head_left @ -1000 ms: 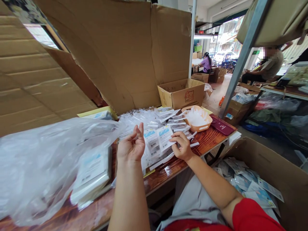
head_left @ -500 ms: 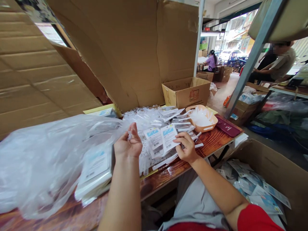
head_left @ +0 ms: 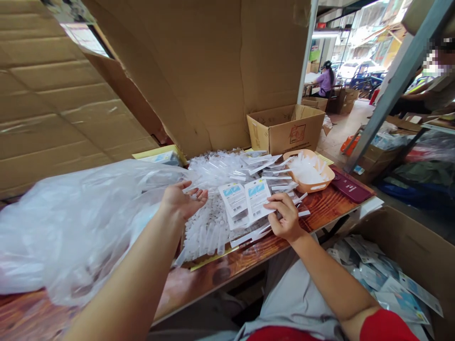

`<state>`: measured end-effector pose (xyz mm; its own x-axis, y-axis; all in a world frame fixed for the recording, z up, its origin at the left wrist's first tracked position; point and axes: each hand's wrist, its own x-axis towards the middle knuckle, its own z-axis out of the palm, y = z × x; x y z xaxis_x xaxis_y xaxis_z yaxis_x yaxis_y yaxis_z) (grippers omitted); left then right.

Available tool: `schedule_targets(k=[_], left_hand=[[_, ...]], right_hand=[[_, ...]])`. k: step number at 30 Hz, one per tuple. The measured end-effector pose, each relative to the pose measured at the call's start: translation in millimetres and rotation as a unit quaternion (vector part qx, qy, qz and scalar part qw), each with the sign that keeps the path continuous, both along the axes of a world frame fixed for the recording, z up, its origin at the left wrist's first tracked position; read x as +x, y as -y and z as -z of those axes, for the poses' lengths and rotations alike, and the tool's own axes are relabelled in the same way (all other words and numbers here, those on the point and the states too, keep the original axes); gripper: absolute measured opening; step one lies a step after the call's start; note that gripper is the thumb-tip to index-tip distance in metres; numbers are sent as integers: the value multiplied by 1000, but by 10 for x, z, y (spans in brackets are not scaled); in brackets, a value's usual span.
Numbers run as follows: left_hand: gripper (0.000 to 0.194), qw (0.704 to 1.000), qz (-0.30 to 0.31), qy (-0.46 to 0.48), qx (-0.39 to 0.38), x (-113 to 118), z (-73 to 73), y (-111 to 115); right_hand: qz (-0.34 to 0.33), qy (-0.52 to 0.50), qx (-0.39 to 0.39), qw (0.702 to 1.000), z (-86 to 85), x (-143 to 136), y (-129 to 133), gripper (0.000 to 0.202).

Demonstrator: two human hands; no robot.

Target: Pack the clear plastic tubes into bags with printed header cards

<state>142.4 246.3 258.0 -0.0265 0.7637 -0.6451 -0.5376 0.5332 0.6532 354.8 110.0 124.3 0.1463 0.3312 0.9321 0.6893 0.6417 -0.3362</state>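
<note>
My right hand point(head_left: 285, 219) pinches the lower right edge of a white-and-blue printed card point(head_left: 257, 201) between thumb and fingers. Beside it, a second printed card point(head_left: 233, 199) lies over the pile. My left hand point(head_left: 186, 200) is turned palm up with its fingers apart, above the left side of a heap of small clear plastic tubes point(head_left: 209, 222); nothing shows in it. Clear plastic sleeves with white strips point(head_left: 261, 163) lie behind the cards. An orange basket point(head_left: 322, 185) with small white pieces stands to the right of them.
A large clear plastic bag point(head_left: 71, 227) covers the table's left side. A cardboard box point(head_left: 295, 135) stands at the back; a maroon phone-like object point(head_left: 351, 187) lies at the table's right edge. Below right, a carton point(head_left: 401, 227) holds packaged cards. Two people sit farther off.
My left hand has swung toward the left and its curled fingers have opened out. My right hand stays on the card. The view has shifted slightly.
</note>
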Motion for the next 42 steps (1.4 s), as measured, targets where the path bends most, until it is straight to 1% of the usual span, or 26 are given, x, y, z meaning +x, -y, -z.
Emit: schedule_targets(k=[5, 12, 18, 31, 38, 42], left_hand=[[41, 1000, 14, -9, 9, -132, 35, 33], [29, 999, 35, -1, 9, -185, 68, 4], [26, 999, 35, -11, 16, -227, 95, -3], [46, 998, 51, -4, 28, -342, -33, 58], [49, 995, 85, 5, 48, -244, -97, 212], [51, 994, 92, 6, 58, -206, -124, 226]], right_hand=[[2, 0, -2, 1000, 5, 5, 10, 33], [11, 3, -8, 1000, 21, 7, 5, 33], [14, 5, -5, 1000, 11, -2, 1, 30], [14, 4, -5, 1000, 11, 1, 2, 31], [18, 4, -1, 1000, 13, 7, 3, 31], [27, 6, -9, 1000, 19, 22, 9, 30]])
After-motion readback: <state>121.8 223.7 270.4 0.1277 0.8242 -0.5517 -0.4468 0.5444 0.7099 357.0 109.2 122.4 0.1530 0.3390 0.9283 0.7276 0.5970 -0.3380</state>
